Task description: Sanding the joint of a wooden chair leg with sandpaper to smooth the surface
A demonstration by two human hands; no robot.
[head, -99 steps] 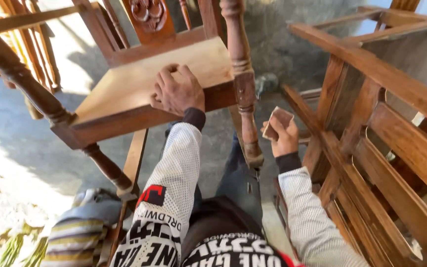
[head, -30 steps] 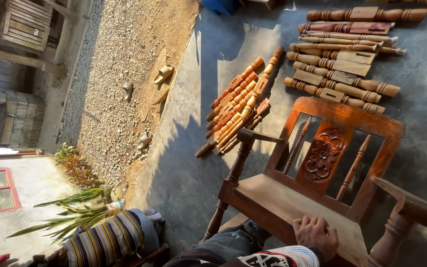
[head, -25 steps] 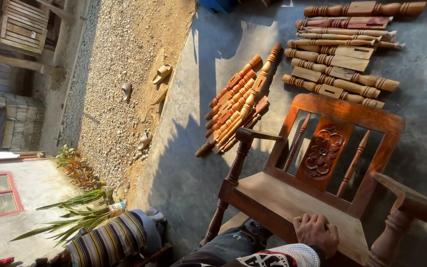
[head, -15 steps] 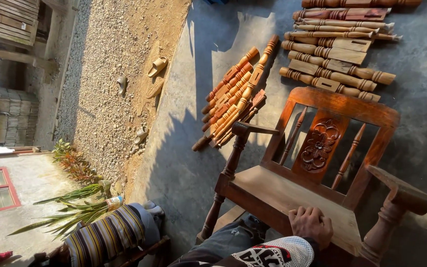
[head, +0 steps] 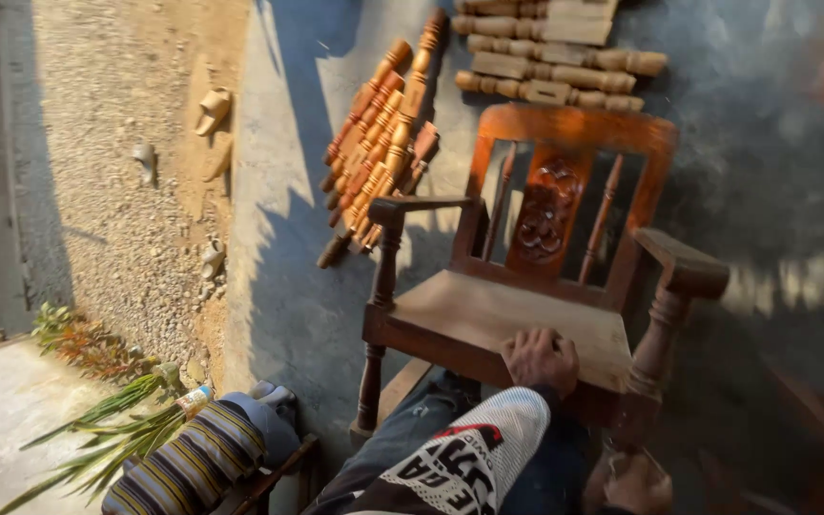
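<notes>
A dark wooden armchair (head: 488, 305) with a carved flower panel (head: 544, 215) in its back stands in front of me on the concrete floor. My left hand (head: 541, 360) lies on the front edge of the bare seat, fingers curled down on the wood. At the bottom edge of the view, my right hand (head: 636, 482) is low beside the chair's turned front right leg (head: 655, 334). It is blurred, and whether it holds anything does not show. My white mesh sleeve with printed patches covers the left forearm.
Turned wooden legs lie in a reddish pile (head: 383, 124) and a paler row (head: 545, 67) behind the chair. Gravel (head: 116, 172) with sandals (head: 212, 110) lies to the left. A striped cloth (head: 188, 458), green plants (head: 107, 420) and a bottle (head: 193, 399) are at lower left.
The view swung right and down, blurring the right side. The chair now sits nearer the middle. My right hand has come into view at the bottom. The left hand stays on the seat.
</notes>
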